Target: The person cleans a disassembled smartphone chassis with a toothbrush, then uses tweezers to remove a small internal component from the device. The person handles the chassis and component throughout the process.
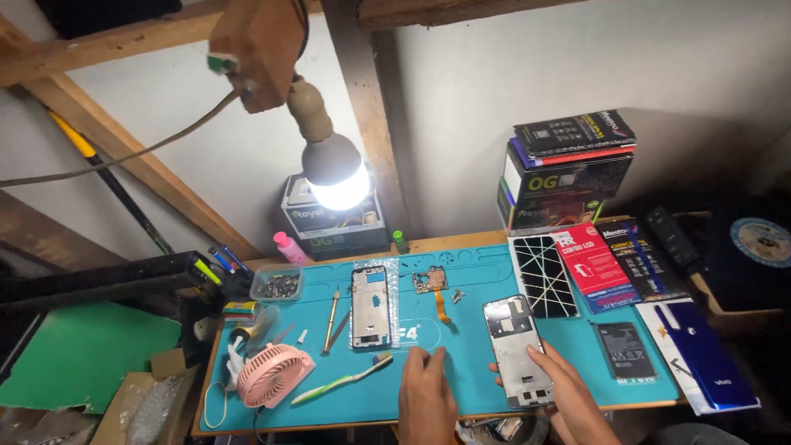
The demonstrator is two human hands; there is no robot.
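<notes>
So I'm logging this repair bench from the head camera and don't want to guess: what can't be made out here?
- Right hand: palm and wrist cut off by the bottom edge; its grip under the phone frame is hidden by the frame.
- Left hand: fingertips rest on the blue mat; anything beneath them is hidden.
- Small parts tray: contents too small to identify.
- Lamp bulb: glare washes out the box behind it.

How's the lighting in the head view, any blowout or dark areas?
Head view: the bare bulb is blown out to white and lights the wall around it; the blue mat is evenly lit and sharp; the right edge past the dark phone back falls into shadow; both hands, left and right, read clearly.
</notes>
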